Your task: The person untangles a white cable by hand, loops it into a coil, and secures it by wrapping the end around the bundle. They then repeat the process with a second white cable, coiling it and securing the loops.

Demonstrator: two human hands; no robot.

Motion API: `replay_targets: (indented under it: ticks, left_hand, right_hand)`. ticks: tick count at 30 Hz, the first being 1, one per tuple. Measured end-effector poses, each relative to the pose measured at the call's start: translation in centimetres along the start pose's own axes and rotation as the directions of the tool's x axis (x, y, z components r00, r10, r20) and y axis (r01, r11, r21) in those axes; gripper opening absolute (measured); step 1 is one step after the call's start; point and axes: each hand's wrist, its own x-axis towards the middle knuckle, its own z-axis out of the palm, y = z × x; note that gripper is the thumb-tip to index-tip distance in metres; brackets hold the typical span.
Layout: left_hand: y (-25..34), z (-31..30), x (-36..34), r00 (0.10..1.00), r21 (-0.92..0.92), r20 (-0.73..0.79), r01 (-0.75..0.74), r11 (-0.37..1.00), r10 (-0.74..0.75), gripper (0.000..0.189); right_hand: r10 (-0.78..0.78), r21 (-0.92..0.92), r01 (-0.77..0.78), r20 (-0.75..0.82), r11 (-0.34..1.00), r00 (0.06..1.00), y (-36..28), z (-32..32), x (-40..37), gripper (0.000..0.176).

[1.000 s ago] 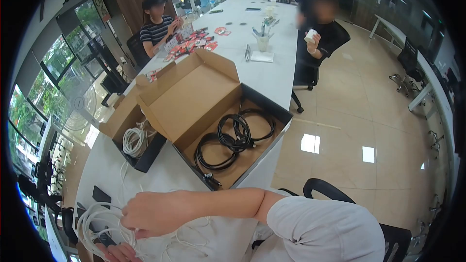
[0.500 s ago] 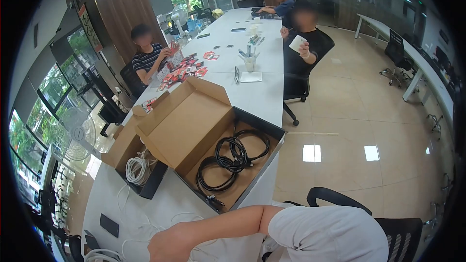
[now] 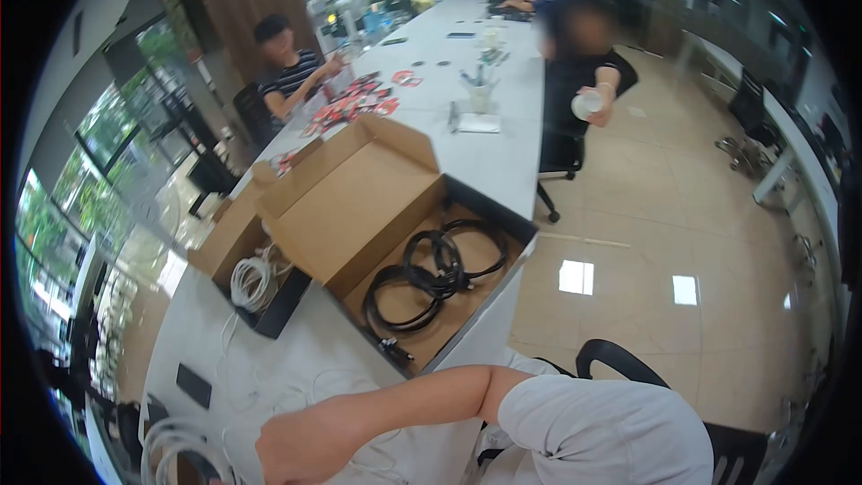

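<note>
My right hand (image 3: pixel 292 445) reaches across my body to the lower left, over the white table (image 3: pixel 503 157). Its fingers are curled closed among loose white cable (image 3: pixel 359 454) strands. A coil of white cable (image 3: pixel 171 449) lies just left of the hand at the frame's bottom edge. My left hand is out of view. Beyond the hand, an open cardboard box (image 3: pixel 489 211) holds coiled black cables (image 3: pixel 431 274). To its left, a smaller box (image 3: pixel 220 238) holds a white cable bundle (image 3: pixel 253 280).
A flat black device (image 3: pixel 193 384) lies on the table at left. Red packets (image 3: pixel 355 99) and a cup of pens (image 3: pixel 480 90) sit further along. A person in a striped shirt (image 3: pixel 289 72) and a person holding a white cup (image 3: pixel 588 103) sit at the table. A black chair (image 3: pixel 628 364) stands at my right.
My left hand, seen at the bottom edge a second ago, has dropped out of frame. The view has shifted slightly, and the person at the far right has lowered the cup.
</note>
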Motion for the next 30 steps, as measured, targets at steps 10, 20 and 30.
replay_targets:
  ticks: [10, 20, 30]
  left_hand:
    - [-4.9, -3.5, -2.8, 0.908, 0.285, -0.34, 0.346, 0.894, -0.244, 0.051]
    - [-4.6, -5.0, -3.0, 0.696, 0.235, 0.25, 0.63, 0.74, -0.673, 0.062]
    - [-1.7, -2.6, -1.9, 0.301, 0.434, 0.652, 0.605, 0.668, -0.696, 0.064]
  right_hand:
    - [-0.013, 0.019, 0.015, -0.092, 1.0, 0.996, 0.1, -1.0, 0.9, 0.019]
    - [-0.092, -0.082, 0.067, -0.357, 0.994, 0.93, 0.3, -2.1, 0.7, 0.016]
    - [-0.067, 0.034, 0.085, -0.362, 0.996, 0.93, 1.5, -2.9, 0.4, 0.022]
